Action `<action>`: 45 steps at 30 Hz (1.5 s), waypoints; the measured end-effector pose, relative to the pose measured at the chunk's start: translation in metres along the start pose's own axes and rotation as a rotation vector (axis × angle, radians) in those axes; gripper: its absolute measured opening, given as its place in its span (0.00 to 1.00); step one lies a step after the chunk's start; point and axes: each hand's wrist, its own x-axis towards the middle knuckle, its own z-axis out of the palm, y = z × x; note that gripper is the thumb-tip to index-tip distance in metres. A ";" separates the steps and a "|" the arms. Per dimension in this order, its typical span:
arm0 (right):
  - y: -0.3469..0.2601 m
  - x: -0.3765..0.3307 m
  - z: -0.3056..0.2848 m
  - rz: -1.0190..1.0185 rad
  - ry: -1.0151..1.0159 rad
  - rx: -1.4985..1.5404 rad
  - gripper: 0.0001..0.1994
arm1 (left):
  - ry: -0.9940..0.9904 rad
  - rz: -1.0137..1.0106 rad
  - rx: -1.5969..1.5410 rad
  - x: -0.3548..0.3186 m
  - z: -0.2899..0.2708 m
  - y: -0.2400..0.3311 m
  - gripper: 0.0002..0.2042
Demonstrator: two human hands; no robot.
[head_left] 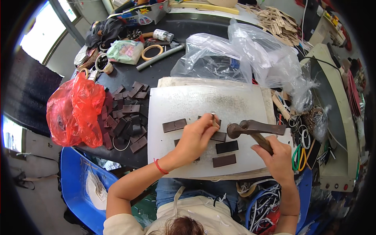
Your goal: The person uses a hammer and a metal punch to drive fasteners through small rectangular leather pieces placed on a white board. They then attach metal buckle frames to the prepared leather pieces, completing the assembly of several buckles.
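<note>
Pinching 1 short metal tool (pixel 214 117) between thumb and fingertips of the left hand (pixel 194 137), over dark brown rectangles (pixel 227 147) on a white board (pixel 235 103); unable to tell whether touching any beneath. Gripping 1 hammer (pixel 258 128) by its wooden handle, closed in the right hand (pixel 277 156), with its metal head raised to the right of the tool. Having, left of the board, a heap of similar pieces (pixel 127 111) beside 1 red plastic bag (pixel 74 111).
</note>
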 end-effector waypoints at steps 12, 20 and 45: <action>-0.018 0.031 -0.007 -0.296 0.161 -0.108 0.13 | 0.059 0.167 0.344 -0.002 0.008 -0.004 0.09; -0.006 0.007 -0.003 -0.049 0.024 -0.047 0.14 | -0.159 -0.120 -0.142 0.010 -0.019 -0.009 0.09; -0.037 0.026 -0.010 -0.318 0.106 -0.195 0.14 | -0.171 0.024 0.101 0.004 -0.018 -0.001 0.09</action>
